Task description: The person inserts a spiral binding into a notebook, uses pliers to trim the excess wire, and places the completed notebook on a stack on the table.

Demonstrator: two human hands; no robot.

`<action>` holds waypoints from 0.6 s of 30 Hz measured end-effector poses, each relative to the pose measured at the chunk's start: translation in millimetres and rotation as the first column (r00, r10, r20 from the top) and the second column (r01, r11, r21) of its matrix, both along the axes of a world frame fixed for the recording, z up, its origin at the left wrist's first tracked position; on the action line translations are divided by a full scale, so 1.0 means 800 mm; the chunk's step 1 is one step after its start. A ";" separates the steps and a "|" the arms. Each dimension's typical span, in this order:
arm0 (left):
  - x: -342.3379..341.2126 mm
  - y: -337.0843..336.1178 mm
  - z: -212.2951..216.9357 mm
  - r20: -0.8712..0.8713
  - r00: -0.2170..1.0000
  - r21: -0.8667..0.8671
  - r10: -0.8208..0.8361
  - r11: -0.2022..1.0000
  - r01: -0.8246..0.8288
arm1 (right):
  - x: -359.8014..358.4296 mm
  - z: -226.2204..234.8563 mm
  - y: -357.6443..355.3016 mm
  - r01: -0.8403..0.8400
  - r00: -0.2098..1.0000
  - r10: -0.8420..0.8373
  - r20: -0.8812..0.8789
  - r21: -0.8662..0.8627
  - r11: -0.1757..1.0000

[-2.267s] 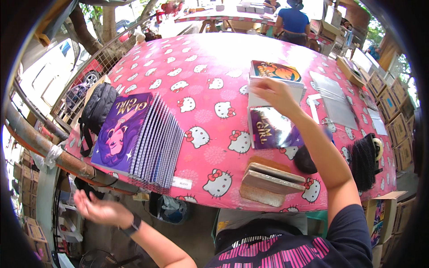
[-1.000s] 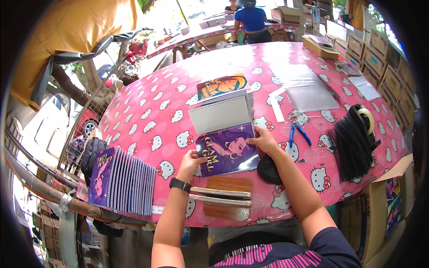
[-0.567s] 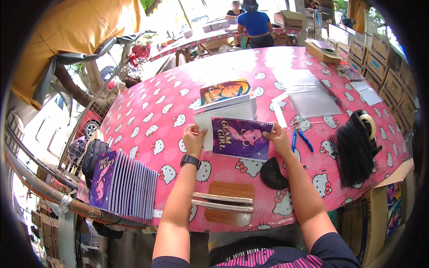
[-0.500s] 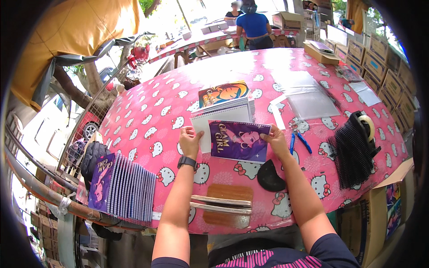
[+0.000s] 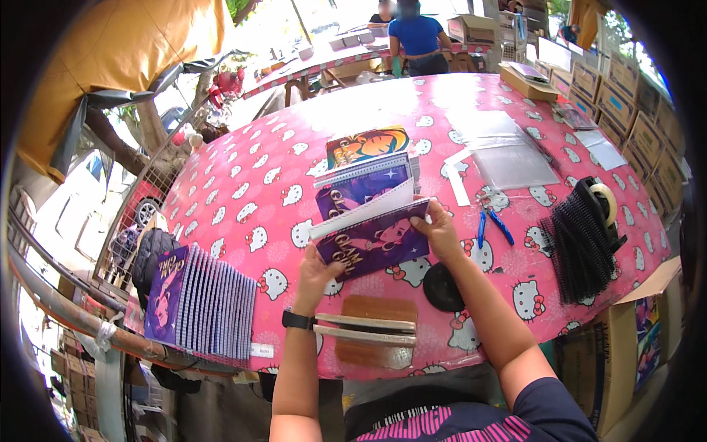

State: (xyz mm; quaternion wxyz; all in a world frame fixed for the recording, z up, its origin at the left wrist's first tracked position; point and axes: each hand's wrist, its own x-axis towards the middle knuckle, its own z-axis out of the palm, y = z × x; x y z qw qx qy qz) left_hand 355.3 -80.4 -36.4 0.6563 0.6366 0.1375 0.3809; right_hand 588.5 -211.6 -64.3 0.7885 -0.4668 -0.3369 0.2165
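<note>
Between both my hands I hold a notebook with a purple illustrated cover (image 5: 379, 243), tilted over the table, white sheets (image 5: 368, 208) showing behind it. My left hand (image 5: 318, 274) grips its lower left corner, thumb on the cover. My right hand (image 5: 440, 227) pinches the upper right corner. Just beyond lies a pile of notebooks, a purple one (image 5: 361, 190) nearest and an orange-covered one (image 5: 368, 146) at the far end. Nearest my left wrist is a slotted wooden block (image 5: 375, 353). A black rounded object (image 5: 443, 287) lies beside my right forearm.
Spiral-bound notebooks (image 5: 217, 306) stand in a row at the left edge. To the right lie blue-handled pliers (image 5: 492, 227), clear plastic sheets (image 5: 512, 162), a black mesh-like bundle (image 5: 578, 254) and a tape roll (image 5: 604, 206). Cartons (image 5: 618, 107) are stacked far right; a person in blue (image 5: 416, 35) stands beyond.
My left hand has moved down and toward me onto the notebook's corner. The white sheets it held are now behind the purple cover, and a purple cover shows on the pile.
</note>
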 end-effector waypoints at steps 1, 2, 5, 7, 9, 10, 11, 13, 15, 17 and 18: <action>-0.008 -0.011 -0.004 -0.082 0.995 0.161 0.060 0.986 -0.046 | -0.014 0.011 0.000 -0.027 0.998 0.029 0.061 -0.038 0.999; -0.020 0.008 -0.020 -0.234 0.942 0.347 0.240 0.926 -0.150 | -0.024 0.024 -0.002 -0.052 0.991 0.061 0.120 -0.077 0.996; -0.035 0.018 -0.017 -0.031 0.992 0.040 0.126 0.991 -0.124 | -0.030 0.038 -0.015 -0.027 0.969 0.039 0.246 -0.049 0.998; -0.052 0.017 -0.015 -0.029 0.995 -0.031 0.099 0.995 -0.099 | -0.044 0.046 -0.027 0.086 0.881 -0.029 0.472 -0.100 0.991; -0.062 0.039 -0.055 -0.126 0.989 -0.012 0.074 0.997 -0.076 | -0.045 0.021 -0.031 0.009 0.798 0.177 0.576 -0.306 0.952; -0.057 0.042 -0.064 -0.218 0.975 0.013 0.053 0.999 -0.051 | -0.044 0.004 -0.032 -0.010 0.752 0.267 0.603 -0.396 0.918; -0.055 0.044 -0.074 -0.155 0.987 0.087 0.034 0.996 -0.021 | -0.040 -0.011 -0.035 -0.021 0.701 0.357 0.617 -0.483 0.875; -0.053 0.038 -0.075 -0.039 0.999 0.225 0.010 0.974 -0.001 | -0.050 0.005 -0.028 -0.031 0.654 0.365 0.663 -0.458 0.888; -0.058 0.058 -0.088 -0.005 1.000 0.146 0.017 0.989 -0.016 | -0.055 0.023 -0.037 0.081 0.639 0.300 0.709 -0.449 0.890; -0.074 0.031 -0.033 -0.081 0.990 0.272 0.115 0.958 -0.089 | -0.073 0.059 -0.063 0.022 0.746 0.260 0.613 -0.413 0.910; -0.083 0.008 0.004 -0.079 0.987 0.251 0.140 0.961 -0.116 | -0.089 0.084 -0.083 0.018 0.794 0.231 0.563 -0.402 0.915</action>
